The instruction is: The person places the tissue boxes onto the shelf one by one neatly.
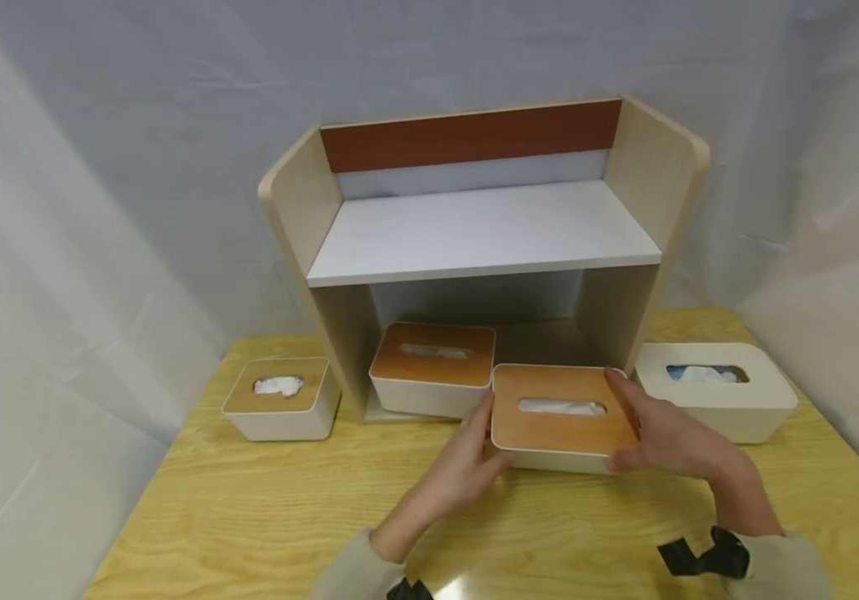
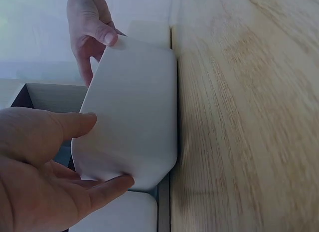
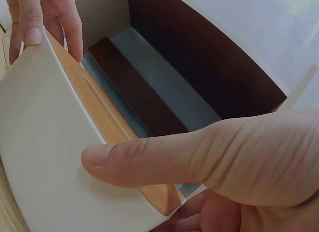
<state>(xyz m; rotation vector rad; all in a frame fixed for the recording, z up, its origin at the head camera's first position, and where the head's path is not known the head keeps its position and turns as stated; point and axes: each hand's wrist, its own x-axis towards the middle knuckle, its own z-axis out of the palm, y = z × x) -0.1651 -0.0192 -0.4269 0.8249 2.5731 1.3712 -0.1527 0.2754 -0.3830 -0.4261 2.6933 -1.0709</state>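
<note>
A white tissue box with a wood-look lid (image 1: 549, 429) is held between both hands at the front right of the shelf's lower opening. My left hand (image 1: 461, 462) grips its left end, thumb on the front face. At the right end my right hand (image 1: 669, 433) holds it, thumb on the front and fingers over the far corner. The box's white front (image 2: 132, 107) fills the middle of the left wrist view. A second tissue box with a darker brown lid (image 1: 432, 367) sits in the lower compartment, just left of the held one.
A two-level shelf (image 1: 485, 237) stands at the back of the wooden table (image 1: 249, 517). A small tissue box (image 1: 277, 400) is left of it. An all-white tissue box (image 1: 714, 392) sits to the right, close to my right hand. Pale sheeting (image 1: 137, 167) hangs behind.
</note>
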